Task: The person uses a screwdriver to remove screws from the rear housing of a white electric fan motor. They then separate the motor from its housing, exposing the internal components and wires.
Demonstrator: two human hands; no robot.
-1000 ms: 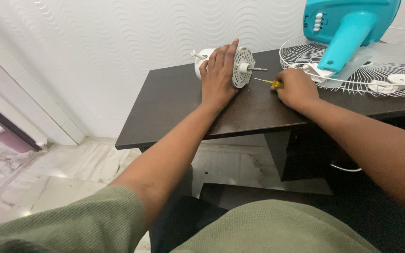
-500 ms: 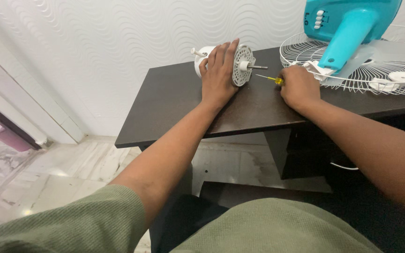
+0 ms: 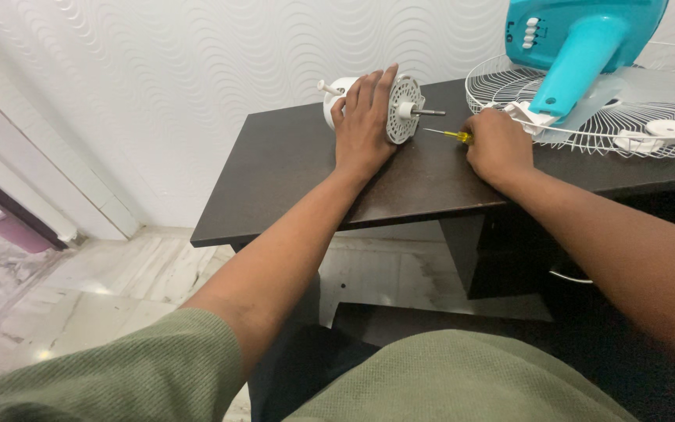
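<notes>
Your left hand (image 3: 365,125) lies flat over the white fan motor housing (image 3: 397,109), fingers together and pointing toward the far edge of the tabletop (image 3: 291,172), pressing the housing down rather than gripping it. The housing lies on its side near the far edge, about midway along it. Its round vented face plate points right, with a short metal shaft (image 3: 428,113) sticking out of the centre.

Your right hand (image 3: 498,144) is closed around a yellow-handled screwdriver (image 3: 451,135). Only a bit of handle and the thin blade show past your knuckles. The blade tip points left at the lower part of the face plate, close beside it; contact cannot be told.

Far right corner of the tabletop: white wire fan guard (image 3: 595,109) lying flat, partly overhanging, with the turquoise fan stand (image 3: 580,39) resting on it.

Patterned white wall behind; pale tiled floor below left.
</notes>
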